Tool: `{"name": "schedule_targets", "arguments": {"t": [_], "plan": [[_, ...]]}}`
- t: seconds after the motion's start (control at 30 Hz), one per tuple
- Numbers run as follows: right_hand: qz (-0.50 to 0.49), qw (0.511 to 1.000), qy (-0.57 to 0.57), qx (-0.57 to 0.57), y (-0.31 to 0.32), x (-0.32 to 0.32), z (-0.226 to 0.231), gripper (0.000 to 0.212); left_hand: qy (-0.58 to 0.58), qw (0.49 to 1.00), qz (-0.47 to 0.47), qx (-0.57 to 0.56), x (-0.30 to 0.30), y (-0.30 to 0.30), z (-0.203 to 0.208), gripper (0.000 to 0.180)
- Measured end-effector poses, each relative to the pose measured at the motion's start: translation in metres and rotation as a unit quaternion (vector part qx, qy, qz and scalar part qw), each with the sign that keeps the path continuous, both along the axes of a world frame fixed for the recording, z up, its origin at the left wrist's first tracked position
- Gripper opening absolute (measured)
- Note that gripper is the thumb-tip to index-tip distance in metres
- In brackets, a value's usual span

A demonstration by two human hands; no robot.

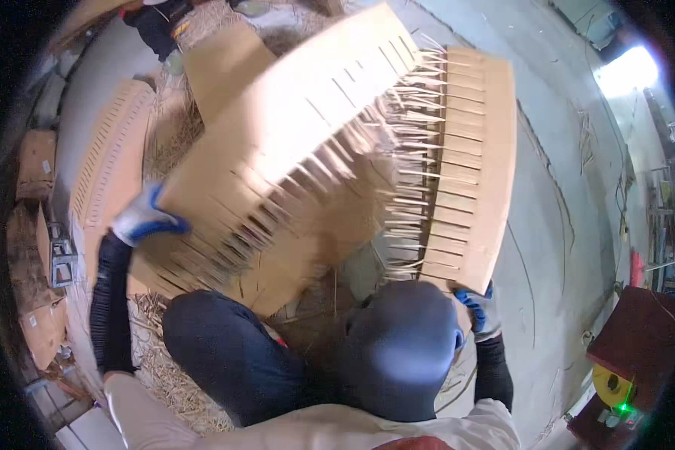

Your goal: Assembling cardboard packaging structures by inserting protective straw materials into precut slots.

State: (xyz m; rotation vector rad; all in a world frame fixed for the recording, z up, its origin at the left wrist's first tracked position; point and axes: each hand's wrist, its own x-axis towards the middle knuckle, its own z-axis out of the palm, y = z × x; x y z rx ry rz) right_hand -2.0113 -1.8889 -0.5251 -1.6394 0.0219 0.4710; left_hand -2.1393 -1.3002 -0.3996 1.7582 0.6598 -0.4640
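Observation:
My left hand point(146, 217), in a white and blue glove, grips the outer edge of a long tan cardboard panel point(277, 112) cut with rows of slits. The panel is tilted and partly blurred by motion. A narrower slotted cardboard panel point(495, 150) stands to its right, and my right hand point(484, 311), gloved alike, closes on its lower end. Thin cardboard slivers point(409, 180) stick out between the two panels, which come close together at their far ends. Whether the panels are joined there, I cannot tell. The fingertips of my right hand are mostly hidden.
Another slotted cardboard sheet point(112, 142) lies at the left. Loose slivers point(176, 375) cover the floor by my knees, with plain cardboard point(225, 71) farther off. Boxes point(37, 165) line the left side. A dark red machine point(637, 345) with a yellow disc stands at the right.

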Motion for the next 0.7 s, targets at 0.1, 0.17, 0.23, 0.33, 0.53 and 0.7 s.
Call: {"name": "schedule_targets", "arguments": {"t": [0.1,0.17,0.23,0.33,0.53,0.7], "plan": [[0.000,0.997,0.008,0.073,0.030,0.020,0.007,0.042,-0.117,0.992,0.043,0.014,-0.010,-0.003,-0.085,0.066],[-0.059,0.995,-0.011,0.080,0.029,0.031,0.000,0.029,-0.139,0.990,0.016,-0.034,0.009,-0.033,-0.080,0.063],[-0.074,0.992,-0.064,0.082,0.023,0.053,0.003,0.031,-0.115,0.988,0.050,-0.094,-0.001,-0.046,-0.085,0.055],[-0.158,0.978,-0.111,0.075,0.012,0.075,0.018,0.034,-0.131,0.955,0.093,-0.248,-0.009,-0.060,-0.102,0.051],[-0.154,0.969,-0.146,0.129,0.027,0.103,0.022,0.040,-0.110,0.988,-0.071,-0.076,0.016,-0.093,-0.092,0.057],[-0.111,0.973,-0.181,0.095,0.031,0.119,0.027,0.042,-0.017,0.981,-0.156,-0.117,0.030,-0.081,-0.143,0.065]]}}
